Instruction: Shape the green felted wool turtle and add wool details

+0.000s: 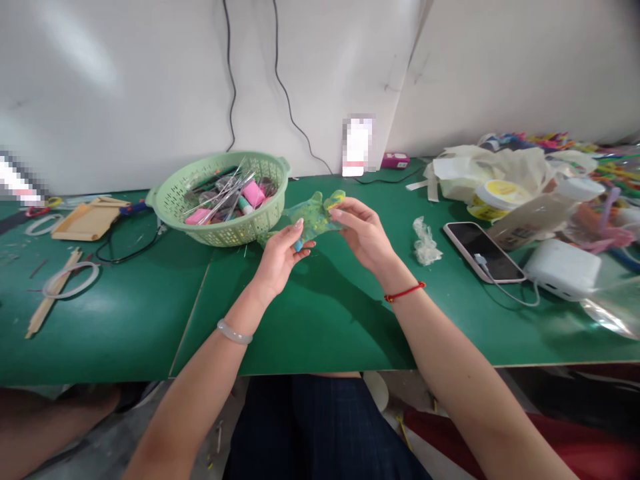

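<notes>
Green, yellow-mottled and flat, one thin piece is held above the green tabletop: the left hand pinches its near edge between thumb and fingers, the right hand its far right corner. Just left stands one pale-green perforated plastic basket; farther left lie two translucent rings. One dark-screened, pale-edged phone lies right. White wall panels rise on the far side.
</notes>
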Available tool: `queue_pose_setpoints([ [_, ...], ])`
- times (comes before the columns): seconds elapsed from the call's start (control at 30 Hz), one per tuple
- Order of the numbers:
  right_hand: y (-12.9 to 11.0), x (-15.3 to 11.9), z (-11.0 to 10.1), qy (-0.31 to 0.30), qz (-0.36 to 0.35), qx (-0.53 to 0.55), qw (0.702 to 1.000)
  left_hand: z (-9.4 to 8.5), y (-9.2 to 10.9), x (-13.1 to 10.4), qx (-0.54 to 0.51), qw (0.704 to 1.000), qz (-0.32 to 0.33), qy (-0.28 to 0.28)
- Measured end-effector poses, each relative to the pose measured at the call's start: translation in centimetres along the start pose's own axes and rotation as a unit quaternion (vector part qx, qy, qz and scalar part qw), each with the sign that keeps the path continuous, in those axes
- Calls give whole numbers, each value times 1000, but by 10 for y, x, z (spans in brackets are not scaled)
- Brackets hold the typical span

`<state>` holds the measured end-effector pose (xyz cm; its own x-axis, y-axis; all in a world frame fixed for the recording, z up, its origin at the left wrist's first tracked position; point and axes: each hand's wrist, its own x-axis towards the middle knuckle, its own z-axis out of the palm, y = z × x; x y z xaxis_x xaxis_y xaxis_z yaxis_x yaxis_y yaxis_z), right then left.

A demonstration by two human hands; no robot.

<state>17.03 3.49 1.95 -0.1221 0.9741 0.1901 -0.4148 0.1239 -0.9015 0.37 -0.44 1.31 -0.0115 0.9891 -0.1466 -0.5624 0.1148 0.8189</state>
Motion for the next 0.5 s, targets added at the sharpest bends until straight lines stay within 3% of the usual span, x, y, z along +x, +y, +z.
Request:
queue_pose_setpoints([
  [0.5,0,2,-5,10,-12,-62,998,-2,-1,1,30,999,32,-4],
])
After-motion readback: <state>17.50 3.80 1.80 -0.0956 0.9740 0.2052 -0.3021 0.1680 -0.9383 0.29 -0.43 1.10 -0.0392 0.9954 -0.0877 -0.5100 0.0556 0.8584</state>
